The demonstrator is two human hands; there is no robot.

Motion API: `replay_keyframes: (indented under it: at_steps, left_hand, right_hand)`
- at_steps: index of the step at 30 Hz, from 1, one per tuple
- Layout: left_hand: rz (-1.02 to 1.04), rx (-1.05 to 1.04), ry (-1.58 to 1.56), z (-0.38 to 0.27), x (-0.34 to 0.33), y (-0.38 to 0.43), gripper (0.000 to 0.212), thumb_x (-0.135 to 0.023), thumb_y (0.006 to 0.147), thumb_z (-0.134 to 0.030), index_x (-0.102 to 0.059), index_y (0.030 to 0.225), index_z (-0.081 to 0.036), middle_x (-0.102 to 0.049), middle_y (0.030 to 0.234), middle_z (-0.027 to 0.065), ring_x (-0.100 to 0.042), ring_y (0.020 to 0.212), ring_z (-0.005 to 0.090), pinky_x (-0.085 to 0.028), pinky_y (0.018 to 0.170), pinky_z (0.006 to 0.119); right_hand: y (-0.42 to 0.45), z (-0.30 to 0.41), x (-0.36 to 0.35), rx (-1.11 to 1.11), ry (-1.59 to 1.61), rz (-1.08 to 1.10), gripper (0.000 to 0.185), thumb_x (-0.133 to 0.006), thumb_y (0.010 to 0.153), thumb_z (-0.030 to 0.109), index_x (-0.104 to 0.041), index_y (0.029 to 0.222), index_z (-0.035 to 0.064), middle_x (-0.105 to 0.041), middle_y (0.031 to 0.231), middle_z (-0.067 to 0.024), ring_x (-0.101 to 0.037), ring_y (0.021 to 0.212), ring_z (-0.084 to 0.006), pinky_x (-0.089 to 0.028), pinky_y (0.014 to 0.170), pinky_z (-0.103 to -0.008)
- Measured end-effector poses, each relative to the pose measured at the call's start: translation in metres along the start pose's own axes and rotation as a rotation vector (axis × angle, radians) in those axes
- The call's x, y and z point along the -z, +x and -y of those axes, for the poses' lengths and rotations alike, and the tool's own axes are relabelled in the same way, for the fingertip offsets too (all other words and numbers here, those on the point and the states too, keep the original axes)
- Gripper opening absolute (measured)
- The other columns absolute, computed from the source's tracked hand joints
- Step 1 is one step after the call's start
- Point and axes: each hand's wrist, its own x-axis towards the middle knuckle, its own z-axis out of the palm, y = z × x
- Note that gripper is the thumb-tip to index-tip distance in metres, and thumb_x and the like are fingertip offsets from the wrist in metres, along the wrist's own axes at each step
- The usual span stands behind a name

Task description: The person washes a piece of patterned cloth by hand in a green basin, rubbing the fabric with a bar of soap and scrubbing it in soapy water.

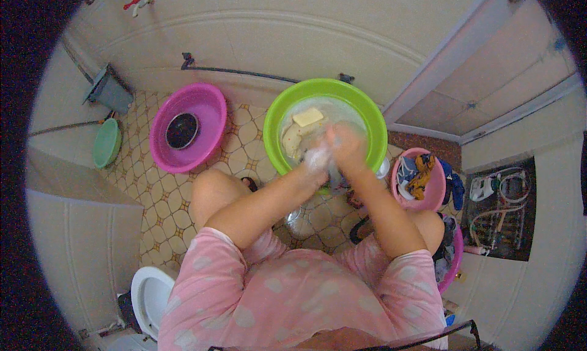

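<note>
A bright green plastic basin (pixel 270 133) with cloudy, sudsy water stands before me. In it, a pale yellow bar of soap (pixel 308 117) lies on a cream cloth with small spots (pixel 292 140). My left hand (pixel 318 161), covered in white suds, is over the near side of the basin, close against my right hand (pixel 346 145). Both hands are blurred. Greyish wet fabric (pixel 337 179) shows below them at the near rim; whether the fingers grip it cannot be made out.
A magenta basin (pixel 215 140) holding a dark round bowl (pixel 182 131) stands at left. A pink basin with clothes (pixel 431 200) and another magenta tub of laundry (pixel 455 264) are at right. A white toilet (pixel 142 300) is lower left, a wall rail (pixel 238 71) behind.
</note>
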Motion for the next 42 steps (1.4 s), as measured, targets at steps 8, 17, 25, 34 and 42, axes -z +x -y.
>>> replay_keyframes:
  at_steps: [8, 17, 25, 34, 42]
  left_hand:
    - [0.043, -0.194, -0.042, 0.056, 0.063, 0.070, 0.025, -0.045, 0.083, -0.022, -0.049, 0.104, -0.009, -0.055, 0.096, 0.0074, -0.052, 0.089, 0.0239, -0.043, 0.080, 0.036]
    - [0.189, 0.087, -0.289, 0.002, 0.030, 0.039, 0.038, -0.040, 0.086, -0.036, -0.046, 0.109, -0.007, -0.054, 0.103, 0.0104, -0.051, 0.092, 0.0243, -0.039, 0.083, 0.038]
    - [0.130, 0.028, -0.369, -0.037, 0.049, 0.024, 0.042, -0.039, 0.086, -0.038, -0.046, 0.109, -0.004, -0.053, 0.106, 0.0133, -0.050, 0.096, 0.0277, -0.037, 0.088, 0.042]
    - [0.043, 0.001, -0.333, -0.041, 0.057, 0.026, 0.040, -0.042, 0.085, -0.033, -0.044, 0.113, -0.004, -0.049, 0.112, 0.0137, -0.047, 0.101, 0.0300, -0.036, 0.089, 0.044]
    - [0.022, -0.092, -0.184, -0.043, 0.066, 0.029, 0.032, -0.041, 0.087, -0.028, -0.048, 0.107, -0.004, -0.053, 0.104, 0.0087, -0.049, 0.097, 0.0213, -0.039, 0.086, 0.036]
  right_hand:
    - [0.013, 0.065, 0.023, -0.085, 0.057, 0.323, 0.015, -0.052, 0.075, 0.022, -0.057, 0.075, 0.0086, -0.057, 0.070, -0.0118, -0.055, 0.060, -0.0294, -0.043, 0.056, -0.0407]
    - [0.026, -0.015, 0.026, -0.584, 0.302, 0.179, 0.026, -0.047, 0.081, 0.032, -0.057, 0.081, 0.0077, -0.057, 0.073, -0.0135, -0.055, 0.067, -0.0292, -0.042, 0.062, -0.0399]
    - [0.014, -0.043, 0.054, -0.634, 0.753, 1.063, 0.048, -0.056, 0.074, 0.042, -0.054, 0.104, 0.0037, -0.058, 0.094, -0.0082, -0.052, 0.090, -0.0210, -0.040, 0.078, -0.0317]
    - [0.010, -0.041, 0.060, -1.084, 1.169, 0.578, 0.053, -0.060, 0.076, 0.029, -0.040, 0.115, -0.0005, -0.050, 0.106, -0.0080, -0.046, 0.097, -0.0161, -0.034, 0.086, -0.0276]
    - [0.022, -0.024, 0.080, -0.885, 1.143, 0.404, 0.049, -0.060, 0.075, 0.025, -0.043, 0.117, 0.0066, -0.050, 0.102, -0.0081, -0.047, 0.095, -0.0171, -0.038, 0.083, -0.0284]
